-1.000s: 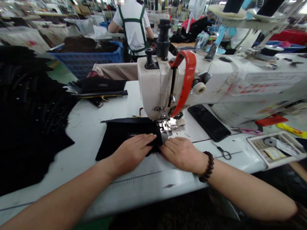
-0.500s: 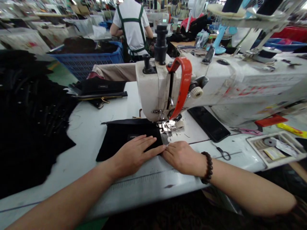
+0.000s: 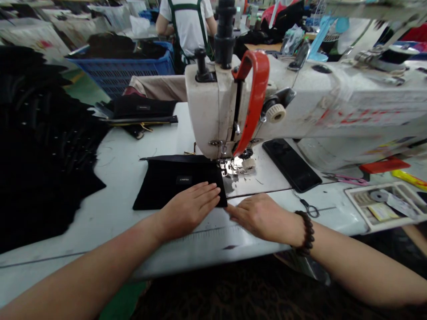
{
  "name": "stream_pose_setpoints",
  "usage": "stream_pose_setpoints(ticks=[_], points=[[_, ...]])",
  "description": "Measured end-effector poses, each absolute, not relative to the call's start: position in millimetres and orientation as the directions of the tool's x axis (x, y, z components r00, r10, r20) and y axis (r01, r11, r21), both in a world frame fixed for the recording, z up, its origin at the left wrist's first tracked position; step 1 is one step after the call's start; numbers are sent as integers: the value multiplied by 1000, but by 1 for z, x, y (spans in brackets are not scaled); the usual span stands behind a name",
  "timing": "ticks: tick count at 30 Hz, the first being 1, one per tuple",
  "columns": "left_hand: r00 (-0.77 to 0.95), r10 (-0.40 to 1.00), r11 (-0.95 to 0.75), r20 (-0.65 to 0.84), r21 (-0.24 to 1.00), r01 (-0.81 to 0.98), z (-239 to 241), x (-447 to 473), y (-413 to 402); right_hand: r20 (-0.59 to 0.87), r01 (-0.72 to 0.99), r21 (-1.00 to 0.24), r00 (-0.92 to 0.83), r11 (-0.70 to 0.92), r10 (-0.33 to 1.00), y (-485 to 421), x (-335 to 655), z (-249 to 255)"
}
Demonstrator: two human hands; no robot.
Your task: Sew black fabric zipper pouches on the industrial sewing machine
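A black fabric piece [image 3: 167,182] with a small label lies flat on the white sewing table [image 3: 133,146], its far right corner by the presser foot [image 3: 235,166] of the white sewing machine [image 3: 213,106]. My left hand [image 3: 190,209] lies flat on the near edge of the fabric, fingers stretched out. My right hand [image 3: 258,215], with a dark bead bracelet on the wrist, rests on the table just right of the fabric's near corner, fingers flat and pointing left toward it.
A black phone [image 3: 292,164] lies right of the needle. Small scissors [image 3: 305,206], pink snips [image 3: 347,179] and a tray of bobbins [image 3: 383,202] sit further right. A heap of black fabric [image 3: 43,146] fills the left. More black pieces [image 3: 140,115], a blue crate [image 3: 123,73] and a person [image 3: 187,26] are behind.
The fabric has slid toward me, away from the presser foot. Both hands drew back with it, and my right hand shifted slightly right.
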State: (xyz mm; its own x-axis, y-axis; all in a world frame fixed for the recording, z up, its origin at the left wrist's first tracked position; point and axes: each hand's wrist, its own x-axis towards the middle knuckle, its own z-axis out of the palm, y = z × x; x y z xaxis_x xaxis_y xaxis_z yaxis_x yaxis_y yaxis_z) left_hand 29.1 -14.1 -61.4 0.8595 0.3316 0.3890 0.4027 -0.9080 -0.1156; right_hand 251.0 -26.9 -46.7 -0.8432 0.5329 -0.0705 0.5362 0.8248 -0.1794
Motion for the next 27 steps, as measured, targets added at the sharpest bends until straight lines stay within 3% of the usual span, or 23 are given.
stream_pose_setpoints(ticks=[13, 19, 23, 27], points=[[878, 332, -902, 345, -156, 402, -62, 35, -15, -91, 509, -194, -861, 839, 501, -24, 253, -48], [896, 312, -908, 314, -179, 379, -60, 37, -15, -34, 402, -258, -912, 879, 408, -17, 264, -35], [893, 317, -908, 319, -170, 383, -61, 36, -14, 31, 411, -166, -906, 896, 422, -11, 261, -34], [887, 324, -919, 330, -111, 377, -62, 34, -14, -33, 348, -64, -937, 935, 347, -7, 254, -39]])
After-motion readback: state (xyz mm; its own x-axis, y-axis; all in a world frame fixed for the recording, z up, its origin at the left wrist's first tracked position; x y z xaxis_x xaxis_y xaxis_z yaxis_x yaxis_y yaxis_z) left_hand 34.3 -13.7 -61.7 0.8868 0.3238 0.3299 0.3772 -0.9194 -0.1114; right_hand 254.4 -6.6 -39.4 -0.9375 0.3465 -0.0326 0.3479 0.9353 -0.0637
